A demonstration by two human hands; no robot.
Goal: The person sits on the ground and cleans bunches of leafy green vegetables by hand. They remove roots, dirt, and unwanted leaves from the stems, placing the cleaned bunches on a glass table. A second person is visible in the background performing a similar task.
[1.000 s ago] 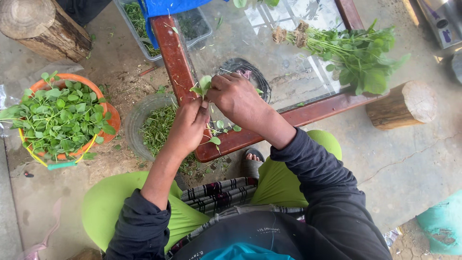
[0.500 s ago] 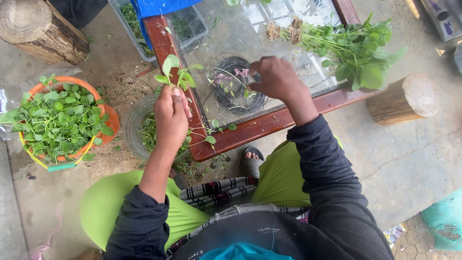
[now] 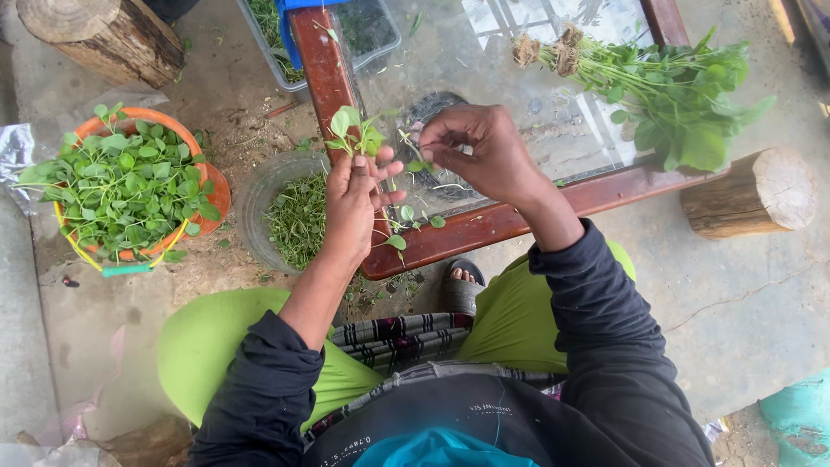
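Herb sorting over glass table [image 3: 519,112]
Left hand [image 3: 354,203] grips leafy sprig [image 3: 350,130]; right hand [image 3: 484,151] pinches thin stem [image 3: 413,149], fingertips hide the contact. Dark bowl [image 3: 432,108] half covered.

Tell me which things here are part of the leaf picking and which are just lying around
In the work: left hand holding a leafy sprig; right hand pinching a stem; orange basket of greens; clear bowl of trimmings; rooted bunch on the glass table.

Lying about: log stumps; sandal.

green sprig [image 3: 353,131], orange basket [image 3: 203,164]
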